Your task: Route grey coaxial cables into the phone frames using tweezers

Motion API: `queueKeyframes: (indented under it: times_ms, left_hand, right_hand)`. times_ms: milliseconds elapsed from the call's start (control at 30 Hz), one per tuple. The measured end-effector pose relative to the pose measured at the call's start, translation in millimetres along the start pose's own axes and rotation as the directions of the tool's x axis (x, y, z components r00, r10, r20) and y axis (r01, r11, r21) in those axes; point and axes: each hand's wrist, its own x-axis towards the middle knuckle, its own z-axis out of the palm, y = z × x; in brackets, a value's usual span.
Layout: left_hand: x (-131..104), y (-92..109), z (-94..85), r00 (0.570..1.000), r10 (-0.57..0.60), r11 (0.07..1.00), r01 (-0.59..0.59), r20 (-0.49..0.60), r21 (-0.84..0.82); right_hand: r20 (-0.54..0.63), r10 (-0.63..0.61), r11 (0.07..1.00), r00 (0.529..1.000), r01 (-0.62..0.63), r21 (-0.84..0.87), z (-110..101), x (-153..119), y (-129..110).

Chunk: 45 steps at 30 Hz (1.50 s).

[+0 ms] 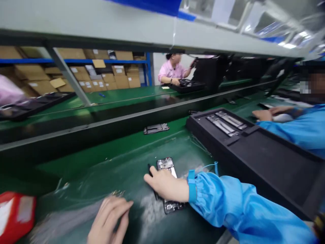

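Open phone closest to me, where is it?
Head view: the open phone lies just right of lower centre on the green bench, partly under your right hand, left of the black tray.

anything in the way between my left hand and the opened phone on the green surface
Yes, partly: a slim black item lies along the side of the opened phone facing your left hand, and your right hand covers the phone's middle. I see no other obstacle between them.
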Motion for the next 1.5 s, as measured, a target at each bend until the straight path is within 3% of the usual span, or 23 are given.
queueKeyframes:
  times_ms: [67, 133, 233, 367, 500, 600, 733, 800, 933, 1067, 1300, 1500]
  left_hand:
    - [7.7, 12.0, -10.5, 0.998, -0.067, 0.996, 0.066, -0.022, -0.054]
    - [11.5, 18.7, -11.8, 0.994, -0.111, 0.99, 0.109, -0.019, -0.087]
    - [6.5, 17.9, 4.8, 0.97, -0.212, 0.969, 0.225, 0.122, -0.1]
    - [-9.6, 8.7, 38.5, 0.889, -0.317, 0.927, 0.364, 0.331, -0.088]
    - [-16.3, 5.6, 52.2, 0.806, -0.36, 0.927, 0.367, 0.47, 0.08]
    - [-16.1, 8.4, 53.2, 0.773, -0.372, 0.928, 0.314, 0.513, 0.2]
    - [-17.9, 15.9, 58.1, 0.789, -0.362, 0.932, 0.294, 0.497, 0.211]
    - [-18.7, 18.8, 61.3, 0.804, -0.359, 0.933, 0.303, 0.474, 0.192]
    - [-18.3, 19.8, 63.7, 0.81, -0.374, 0.927, 0.326, 0.451, 0.184]
    - [-18.6, 18.9, 63.2, 0.817, -0.371, 0.928, 0.316, 0.442, 0.196]
    - [-19.9, 19.5, 63.5, 0.839, -0.346, 0.937, 0.29, 0.42, 0.193]
    - [-20.6, 19.5, 64.2, 0.849, -0.331, 0.942, 0.268, 0.413, 0.204]
  right_hand:
    - [0.029, -0.007, 0.994, 1.0, 0.004, 0.106, 1.8, 7.5, 2.0]
    - [0.029, -0.098, 0.977, 0.995, 0.091, 0.192, 3.9, 15.2, 13.0]
    - [-0.014, -0.204, 0.935, 0.979, 0.199, 0.294, 10.6, 20.1, 32.3]
    - [-0.061, -0.062, 0.968, 0.996, 0.075, 0.24, 22.1, 9.7, 38.5]
    - [-0.12, 0.116, 0.983, 0.986, -0.097, 0.154, 27.8, -5.0, 27.3]
    - [-0.206, 0.138, 0.935, 0.969, -0.059, 0.349, 26.7, -13.4, 17.8]
    - [-0.221, 0.092, 0.655, 0.971, 0.108, 0.748, 23.2, -25.3, 7.5]
    - [-0.205, 0.102, 0.55, 0.974, 0.116, 0.827, 22.6, -30.0, 4.8]
    - [-0.207, 0.122, 0.447, 0.971, 0.133, 0.885, 24.8, -31.5, 3.6]
    - [-0.196, 0.139, 0.405, 0.971, 0.125, 0.906, 28.4, -27.9, 2.5]
    - [-0.174, 0.147, 0.416, 0.974, 0.099, 0.904, 29.2, -28.6, 1.5]
    - [-0.144, 0.257, 0.413, 0.956, 0.026, 0.91, 29.7, -28.1, -1.7]
